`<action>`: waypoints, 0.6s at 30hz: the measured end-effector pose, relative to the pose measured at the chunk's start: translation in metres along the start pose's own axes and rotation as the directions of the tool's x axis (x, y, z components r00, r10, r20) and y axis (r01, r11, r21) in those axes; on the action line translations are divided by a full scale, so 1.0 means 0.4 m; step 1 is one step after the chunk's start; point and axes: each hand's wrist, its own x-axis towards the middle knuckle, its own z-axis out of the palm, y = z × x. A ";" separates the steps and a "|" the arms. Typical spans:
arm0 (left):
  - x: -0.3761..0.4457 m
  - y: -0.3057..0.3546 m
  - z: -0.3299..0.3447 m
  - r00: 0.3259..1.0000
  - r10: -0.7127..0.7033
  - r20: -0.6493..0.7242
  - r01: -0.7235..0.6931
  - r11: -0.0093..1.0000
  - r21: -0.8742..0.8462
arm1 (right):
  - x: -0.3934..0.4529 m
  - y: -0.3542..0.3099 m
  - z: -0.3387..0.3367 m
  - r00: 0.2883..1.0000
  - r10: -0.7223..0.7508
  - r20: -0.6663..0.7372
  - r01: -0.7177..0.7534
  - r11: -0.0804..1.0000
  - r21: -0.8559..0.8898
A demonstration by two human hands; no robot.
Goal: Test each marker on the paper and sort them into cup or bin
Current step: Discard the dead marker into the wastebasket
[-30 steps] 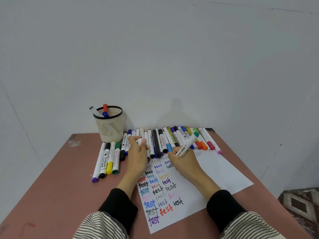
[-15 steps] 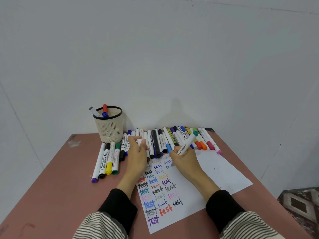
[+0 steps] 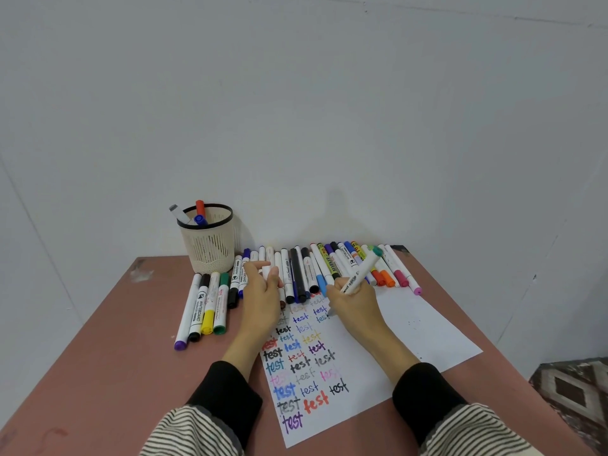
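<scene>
Head view shows my right hand [image 3: 353,299] wrapped around a white marker with a green end [image 3: 360,273], fingers curled on the lower barrel in a writing grip. Its long axis runs from the tip down at about seven o'clock, on the paper [image 3: 411,327], to the green end up at about one o'clock, over the row of loose markers [image 3: 329,268]. The tip meets the sheet just beside the uppermost "test" words, near the paper's far edge.

My left hand [image 3: 263,291] sits at nine o'clock from the right one, close by, pinching a small white cap [image 3: 267,270] between thumb and fingers; I take that to be this marker's cap.

The cup [image 3: 207,240] stands at roughly ten o'clock from the marker, well apart, beyond the left hand, with three markers already in it. I see no bin in this view, so I cannot tell where it lies.

I judge the left hand is nearer the cup, but capping comes first: cap and tip must line up along that seven-to-one axis above the tabletop [image 3: 115,373].
</scene>
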 end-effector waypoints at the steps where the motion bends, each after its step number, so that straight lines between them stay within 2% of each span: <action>1: 0.000 -0.001 0.000 1.000 -0.002 0.001 0.002 1.000 0.002 | -0.001 0.001 0.001 1.000 -0.008 0.004 0.008 1.000 -0.013; 5: -0.001 -0.002 -0.001 1.000 0.001 -0.002 -0.001 1.000 0.014 | 0.004 0.004 0.001 1.000 0.003 -0.022 -0.004 0.999 -0.041; 9: -0.009 0.012 -0.006 1.000 0.015 0.000 -0.015 1.000 -0.015 | 0.007 0.006 -0.004 0.996 0.006 -0.086 0.001 0.997 0.071; 13: -0.029 0.038 -0.008 0.991 0.130 0.038 -0.131 0.990 0.044 | 0.013 -0.010 -0.011 0.992 0.004 -0.125 0.021 0.980 0.197; 18: -0.033 0.039 0.003 0.962 0.245 0.116 -0.261 0.952 0.156 | 0.023 -0.024 -0.036 0.978 0.056 -0.199 0.000 0.962 0.273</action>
